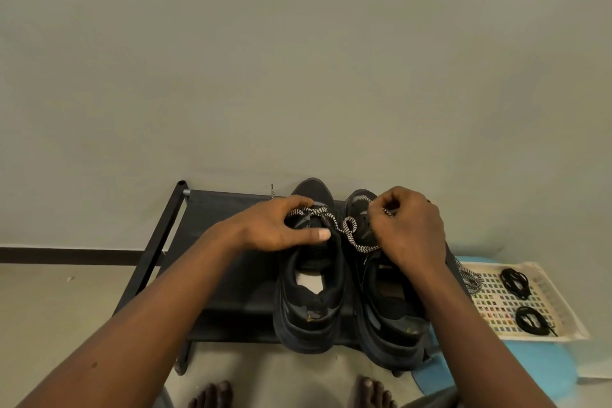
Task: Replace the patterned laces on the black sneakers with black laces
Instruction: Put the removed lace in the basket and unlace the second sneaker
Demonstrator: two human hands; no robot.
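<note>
Steadying the left sneaker (311, 318) in the gripping left hand (275, 228), the right hand (410, 228) should draw its pinched patterned lace (362, 248) out slowly, eyelet by eyelet.

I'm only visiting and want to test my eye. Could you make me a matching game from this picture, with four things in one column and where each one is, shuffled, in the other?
Things:
1. black laces
2. patterned lace
3. black sneakers
4. cream tray

Places:
A. standing on the dark rack
B. resting on a blue surface
C. pinched by the right hand
D. coiled in the cream tray

Pairs: 1-D, 2-C, 3-A, 4-B.
</note>
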